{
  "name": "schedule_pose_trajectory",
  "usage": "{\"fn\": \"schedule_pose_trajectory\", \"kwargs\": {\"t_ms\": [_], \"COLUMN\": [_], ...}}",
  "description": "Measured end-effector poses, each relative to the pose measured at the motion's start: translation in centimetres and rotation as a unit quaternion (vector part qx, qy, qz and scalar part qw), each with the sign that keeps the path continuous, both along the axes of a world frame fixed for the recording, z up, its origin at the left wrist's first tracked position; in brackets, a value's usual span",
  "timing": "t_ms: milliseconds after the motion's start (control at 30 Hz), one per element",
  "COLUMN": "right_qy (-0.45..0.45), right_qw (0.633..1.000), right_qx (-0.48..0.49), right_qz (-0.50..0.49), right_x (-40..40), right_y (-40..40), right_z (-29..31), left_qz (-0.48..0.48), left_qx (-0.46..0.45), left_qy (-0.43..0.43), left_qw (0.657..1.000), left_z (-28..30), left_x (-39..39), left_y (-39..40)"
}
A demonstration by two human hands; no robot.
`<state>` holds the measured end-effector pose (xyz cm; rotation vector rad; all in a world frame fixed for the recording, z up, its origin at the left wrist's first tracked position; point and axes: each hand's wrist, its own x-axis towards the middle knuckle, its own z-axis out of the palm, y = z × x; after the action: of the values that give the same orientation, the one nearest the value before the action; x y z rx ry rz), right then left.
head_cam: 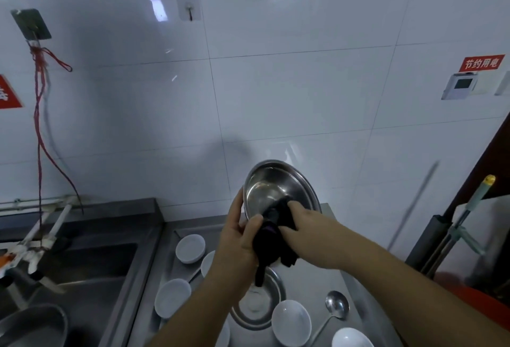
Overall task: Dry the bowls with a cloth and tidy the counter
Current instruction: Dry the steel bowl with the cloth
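Note:
A steel bowl (271,186) is tilted up in front of the white wall, its inside facing me. My left hand (240,241) grips its lower left rim, thumb over the edge. A dark cloth (276,228) is bunched in my right hand (302,226), which pushes it into the bottom of the bowl; the cloth's tail hangs below my hands. Under them, on the steel counter (311,277), lie another steel bowl (259,308), several white bowls (190,248) (172,297) (291,322) and a steel ladle (335,306).
A steel sink (91,264) with a tap (30,247) lies left of the counter, a metal basin (33,327) at its near corner. Red cord (40,131) hangs from a wall hook. At the right stand a mop handle (469,214) and a red tub (480,302).

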<state>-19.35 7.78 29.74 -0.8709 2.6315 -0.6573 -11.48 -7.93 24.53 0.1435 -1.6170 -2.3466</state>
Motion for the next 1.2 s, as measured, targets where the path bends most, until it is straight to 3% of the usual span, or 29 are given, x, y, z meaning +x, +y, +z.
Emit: {"fn": "schedule_pose_trajectory", "kwargs": {"t_ms": [133, 200, 300, 433, 533, 633, 733, 867, 967, 1067, 1200], "right_qy": [-0.102, -0.105, 0.068, 0.264, 0.336, 0.349, 0.300, 0.209, 0.165, 0.103, -0.069], "right_qw": [0.983, 0.974, 0.986, 0.957, 0.935, 0.936, 0.953, 0.967, 0.972, 0.985, 0.997], "right_qx": [-0.147, -0.196, -0.133, -0.026, 0.036, 0.034, 0.026, 0.094, 0.115, 0.117, 0.003], "right_qz": [0.042, 0.047, 0.079, 0.118, 0.107, 0.040, -0.046, -0.115, -0.123, -0.070, -0.047], "right_x": [0.8, 0.8, -0.1, -1.7, -2.6, -3.4, -3.8, -3.5, -2.6, -1.5, 0.1], "right_y": [1.6, 1.9, 2.0, 2.3, 2.6, 2.6, 2.5, 2.5, 2.9, 3.3, 3.3], "right_z": [-0.7, -1.4, -2.8, -2.6, -1.4, -0.9, -1.1, -1.4, -1.4, -1.2, -1.2], "left_qz": [-0.039, -0.052, -0.077, -0.090, -0.092, -0.073, -0.045, 0.011, 0.032, 0.032, 0.012], "left_qx": [0.030, 0.034, 0.020, 0.051, 0.073, 0.073, 0.058, 0.031, -0.010, -0.038, -0.051], "left_qy": [-0.013, -0.026, -0.063, -0.091, -0.082, -0.070, -0.057, -0.044, -0.032, -0.021, -0.043], "left_qw": [0.999, 0.998, 0.995, 0.991, 0.990, 0.992, 0.996, 0.998, 0.999, 0.999, 0.998], "left_z": [-0.1, -0.6, -1.2, -1.8, -2.0, -1.9, -1.7, -1.5, -1.3, -1.3, -1.9], "left_x": [0.3, 0.5, 0.8, 1.0, 0.9, 0.7, 0.7, 0.5, 0.2, 0.2, 0.3], "left_y": [1.1, 1.8, 2.8, 3.7, 4.4, 4.9, 4.8, 4.0, 3.6, 3.3, 4.1]}}
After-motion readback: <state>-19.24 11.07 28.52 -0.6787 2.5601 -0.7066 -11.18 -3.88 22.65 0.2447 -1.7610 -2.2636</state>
